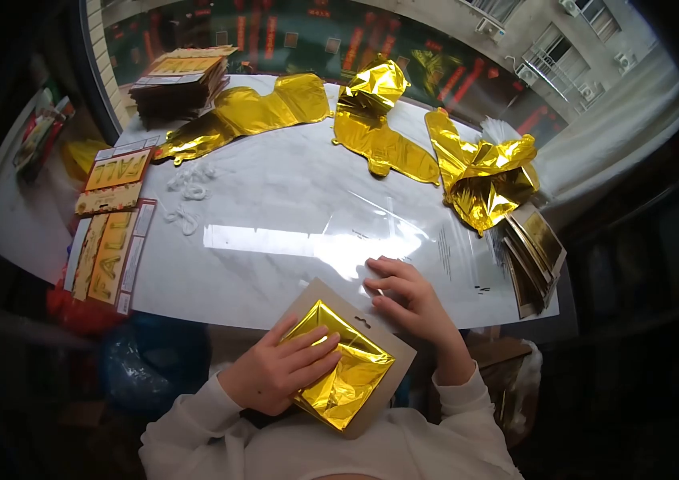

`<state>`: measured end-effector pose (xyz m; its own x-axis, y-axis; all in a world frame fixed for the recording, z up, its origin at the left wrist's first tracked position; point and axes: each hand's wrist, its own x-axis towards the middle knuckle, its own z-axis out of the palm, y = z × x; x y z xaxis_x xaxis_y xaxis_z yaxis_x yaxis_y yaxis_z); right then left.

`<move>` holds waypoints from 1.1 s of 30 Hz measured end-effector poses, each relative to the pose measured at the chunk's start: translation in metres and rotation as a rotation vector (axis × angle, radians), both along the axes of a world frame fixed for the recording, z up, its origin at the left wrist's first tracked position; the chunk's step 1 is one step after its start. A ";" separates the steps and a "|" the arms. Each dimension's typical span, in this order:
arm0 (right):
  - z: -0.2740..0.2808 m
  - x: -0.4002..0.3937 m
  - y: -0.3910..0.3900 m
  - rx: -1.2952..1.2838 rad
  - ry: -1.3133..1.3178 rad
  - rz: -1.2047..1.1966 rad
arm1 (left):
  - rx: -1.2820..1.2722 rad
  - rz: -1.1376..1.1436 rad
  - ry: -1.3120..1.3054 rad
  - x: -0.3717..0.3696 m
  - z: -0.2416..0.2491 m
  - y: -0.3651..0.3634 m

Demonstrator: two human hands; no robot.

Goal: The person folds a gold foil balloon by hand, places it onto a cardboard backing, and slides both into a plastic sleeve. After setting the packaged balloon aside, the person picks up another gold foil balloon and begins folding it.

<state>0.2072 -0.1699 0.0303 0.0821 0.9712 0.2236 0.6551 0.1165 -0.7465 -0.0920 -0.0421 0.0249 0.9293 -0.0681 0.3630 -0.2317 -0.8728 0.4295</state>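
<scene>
Blue bag (154, 364): below the near-left corner of the table (267, 192); contents hidden. Left hand (287, 364): flat, fingers slightly spread, resting on folded gold foil (359, 364). Backing card (397, 364): beneath the foil, set diagonally at the near edge, hang slot (363, 322) towards the right hand (410, 300). Right hand: half open, nearer the slot, no grip visible. Clear plastic (453, 260), apparently a bag: beyond it, rightward; contents indistinct.

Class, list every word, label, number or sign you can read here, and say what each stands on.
"FALL": upper printed pack, left of the table.
"FALL": lower printed pack, left of the table.
Too small or blurred: the packs' other print, the print on the clear plastic, the top of the pack stack, the red signs outside.
None seen: the grey card.
</scene>
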 end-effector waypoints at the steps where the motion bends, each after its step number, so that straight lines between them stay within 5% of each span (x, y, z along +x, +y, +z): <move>1: 0.001 0.000 0.000 -0.002 -0.014 -0.007 | -0.003 0.002 0.015 -0.001 0.003 0.000; 8: 0.000 -0.003 0.001 0.015 -0.187 -0.029 | -0.036 0.006 0.049 0.000 0.005 -0.001; 18: 0.008 -0.012 0.002 -0.023 -0.019 -0.125 | -0.012 0.008 0.008 0.003 -0.002 -0.003; 26: 0.012 -0.026 0.007 0.142 -0.468 -0.170 | 0.013 -0.027 0.008 0.008 -0.003 -0.005; 33: 0.019 -0.021 0.001 0.147 -0.581 -0.139 | 0.068 0.046 0.001 0.021 -0.003 -0.009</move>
<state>0.1866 -0.1693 0.0494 0.0305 0.9159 0.4004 0.9663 0.0754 -0.2460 -0.0708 -0.0514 0.0219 0.9323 -0.0499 0.3582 -0.1906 -0.9096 0.3693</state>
